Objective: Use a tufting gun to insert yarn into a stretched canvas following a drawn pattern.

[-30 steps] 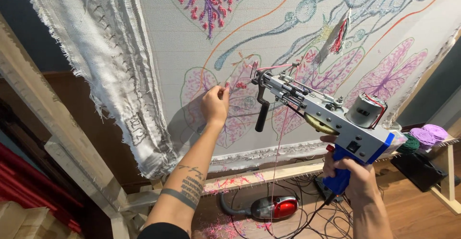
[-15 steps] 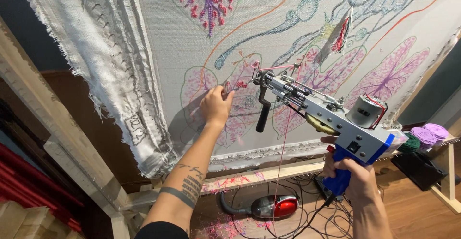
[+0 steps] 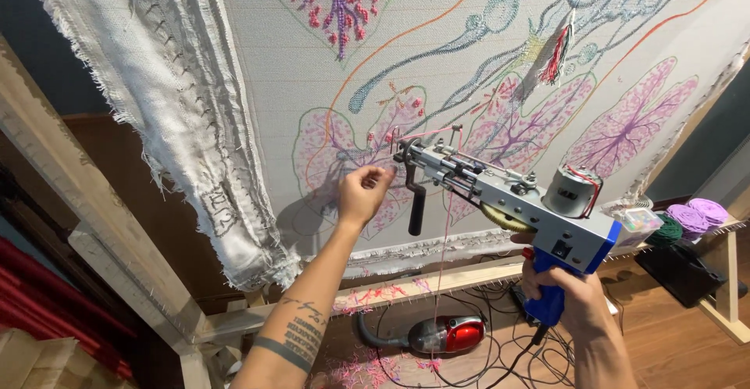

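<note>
A large white tufting cloth [image 3: 281,76] stretched on a wooden frame [image 3: 70,194] carries pink, purple and blue plant-like patterns. My right hand [image 3: 574,299] grips the blue handle of a grey tufting gun [image 3: 516,198], whose needle end points at the pink leaf shape. My left hand [image 3: 363,194], fingers pinched, holds a thin pink yarn [image 3: 426,133] just left of the gun's tip, close to the cloth. The yarn runs from the gun down toward the floor. The gun's black front handle [image 3: 416,209] hangs free.
A red and grey hand vacuum [image 3: 445,333] lies on the wooden floor among black cables and pink yarn scraps. Purple and green yarn balls [image 3: 691,221] sit on a ledge at the right. A red-and-white tassel [image 3: 556,49] hangs on the cloth. Frayed cloth edge [image 3: 180,123] drapes left.
My left hand has closed from pointing at the cloth to pinching the pink yarn by the gun's tip. The gun has stayed almost still.
</note>
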